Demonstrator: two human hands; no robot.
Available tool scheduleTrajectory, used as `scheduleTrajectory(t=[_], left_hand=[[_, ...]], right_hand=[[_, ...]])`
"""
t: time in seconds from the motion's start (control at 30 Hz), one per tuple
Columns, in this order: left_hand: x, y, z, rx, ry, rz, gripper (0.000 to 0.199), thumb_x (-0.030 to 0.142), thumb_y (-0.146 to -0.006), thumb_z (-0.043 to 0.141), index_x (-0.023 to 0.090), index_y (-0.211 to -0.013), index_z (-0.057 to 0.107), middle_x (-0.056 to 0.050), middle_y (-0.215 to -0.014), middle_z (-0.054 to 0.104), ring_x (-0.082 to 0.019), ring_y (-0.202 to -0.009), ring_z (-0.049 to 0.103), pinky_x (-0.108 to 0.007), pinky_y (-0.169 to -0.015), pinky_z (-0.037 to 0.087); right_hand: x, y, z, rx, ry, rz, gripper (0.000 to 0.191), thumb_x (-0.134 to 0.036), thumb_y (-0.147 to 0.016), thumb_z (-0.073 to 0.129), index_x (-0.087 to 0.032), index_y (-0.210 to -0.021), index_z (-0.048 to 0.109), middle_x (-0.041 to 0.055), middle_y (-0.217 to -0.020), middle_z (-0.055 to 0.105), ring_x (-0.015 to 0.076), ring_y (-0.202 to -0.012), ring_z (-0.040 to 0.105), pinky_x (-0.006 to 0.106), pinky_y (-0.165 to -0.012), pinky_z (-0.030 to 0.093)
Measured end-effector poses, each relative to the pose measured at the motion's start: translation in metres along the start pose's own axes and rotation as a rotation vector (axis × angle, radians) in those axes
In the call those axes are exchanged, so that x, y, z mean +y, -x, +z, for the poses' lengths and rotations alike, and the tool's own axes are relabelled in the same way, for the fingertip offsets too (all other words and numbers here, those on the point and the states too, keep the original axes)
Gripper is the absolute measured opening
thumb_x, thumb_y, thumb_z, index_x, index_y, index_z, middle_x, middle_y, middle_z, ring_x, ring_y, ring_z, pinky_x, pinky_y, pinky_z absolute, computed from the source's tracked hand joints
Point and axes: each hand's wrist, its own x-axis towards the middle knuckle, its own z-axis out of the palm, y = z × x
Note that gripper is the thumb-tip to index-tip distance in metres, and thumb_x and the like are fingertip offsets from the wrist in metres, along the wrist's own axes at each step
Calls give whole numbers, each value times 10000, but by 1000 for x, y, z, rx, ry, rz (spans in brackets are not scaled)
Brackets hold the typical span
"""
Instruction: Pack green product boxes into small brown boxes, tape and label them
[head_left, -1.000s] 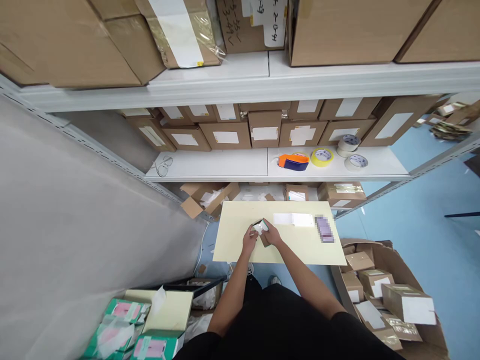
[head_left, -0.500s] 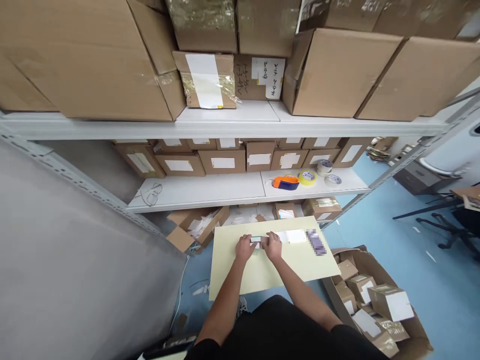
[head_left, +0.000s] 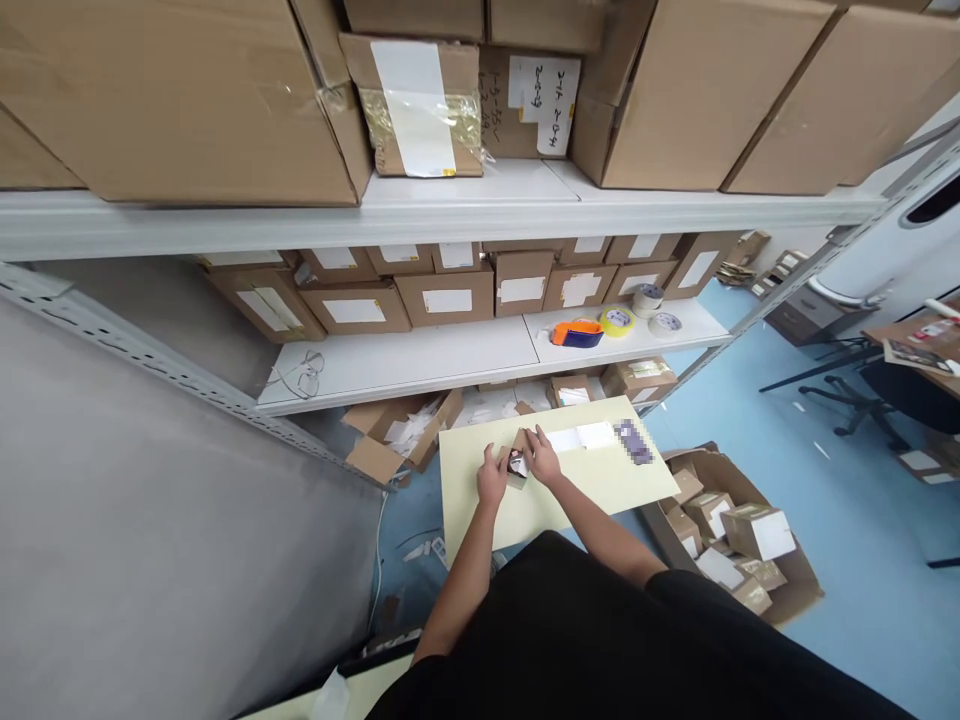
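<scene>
A small brown cardboard box stands on the cream tabletop between my hands. Its top is open, and something dark and pale shows inside, too small to name. My left hand grips the box's left side with thumb and fingers. At the upper right side, my right hand has its fingers on a raised flap. White paper lies to the right of the box. Beyond it is a purple, blurred-out item.
On the shelf ahead are tape rolls, an orange-and-blue tape dispenser and glasses. Packed boxes line the rack. A large carton of parcels stands at right; an open box with papers sits at left.
The small box now shows its open top and contents, where a flat pale edge showed between my hands before. My view has shifted, so the shelves sit higher in the picture.
</scene>
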Motion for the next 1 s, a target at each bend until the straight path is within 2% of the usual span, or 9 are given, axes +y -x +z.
scheduleTrajectory(t=[0.07, 0.17, 0.3, 0.4, 0.5, 0.57, 0.67, 0.8, 1.0], left_hand=[[-5, -2, -2, -57, 70, 117, 603, 318, -969, 586, 228, -1555, 470, -132, -1326, 716, -289, -1315, 619, -395, -1092, 467], [-12, -9, -6, -229, 127, 267, 534, 269, -921, 631, 245, -1453, 600, -111, -1556, 550, -292, -1474, 469, -423, -1205, 393], [-17, -17, -10, -441, 122, 292, 746, 216, -790, 767, 246, -1503, 551, -134, -1561, 534, -300, -1315, 608, -435, -1127, 479], [-17, -20, -7, -406, 86, 284, 826, 158, -746, 798, 246, -1520, 526, -138, -1519, 572, -298, -1256, 641, -421, -1086, 499], [-18, -21, 0, -330, 90, 259, 869, 121, -717, 830, 216, -1523, 522, -154, -1434, 636, -332, -1289, 621, -423, -1095, 478], [-20, -20, 4, -302, 76, 215, 925, 123, -673, 875, 210, -1522, 520, -151, -1353, 682, -360, -1291, 619, -434, -1097, 468], [-23, -17, 11, -277, 47, 177, 924, 149, -647, 898, 249, -1492, 537, -123, -1315, 697, -374, -1261, 641, -458, -1080, 474], [-19, -13, 20, -247, 88, 196, 899, 117, -651, 876, 266, -1463, 520, -129, -1469, 608, -365, -1377, 562, -456, -1113, 451], [-6, -19, 23, -293, 153, 219, 1034, 108, -572, 894, 273, -1497, 462, -124, -1424, 608, -347, -1321, 591, -442, -1094, 460]], right_hand=[[7, -8, 1, -137, 81, 16, 425, -337, -1016, 470, -204, -1378, 651, 140, -1452, 635, 291, -1429, 497, 443, -1237, 308], [15, -13, 2, -271, 98, 65, 402, -423, -1060, 415, -198, -1108, 745, 142, -1134, 778, 286, -1160, 688, 406, -1111, 440], [19, -10, 6, -262, 27, 104, 456, -525, -1054, 397, -227, -1097, 739, 98, -1025, 792, 243, -964, 738, 347, -905, 554], [18, -6, 14, -227, -110, 96, 412, -517, -974, 543, -251, -1247, 699, 62, -1132, 775, 234, -1063, 724, 366, -944, 567], [19, 0, 24, -177, -328, 78, 617, -420, -766, 765, -248, -1346, 648, 64, -1263, 735, 263, -1190, 681, 432, -1077, 517], [23, 5, 27, -144, -384, 81, 700, -347, -679, 793, -242, -1354, 641, 83, -1330, 707, 286, -1243, 654, 470, -1137, 470], [32, 8, 21, -95, -415, 114, 646, -322, -691, 724, -256, -1330, 644, 93, -1382, 680, 295, -1287, 630, 493, -1154, 450], [35, 7, 1, -76, -574, 150, 498, -355, -777, 621, -260, -1265, 654, 110, -1384, 680, 282, -1302, 623, 486, -1119, 477], [40, 12, -14, -59, -743, 294, 548, -347, -668, 674, -261, -1204, 596, 121, -1307, 714, 290, -1118, 699, 417, -868, 587]])
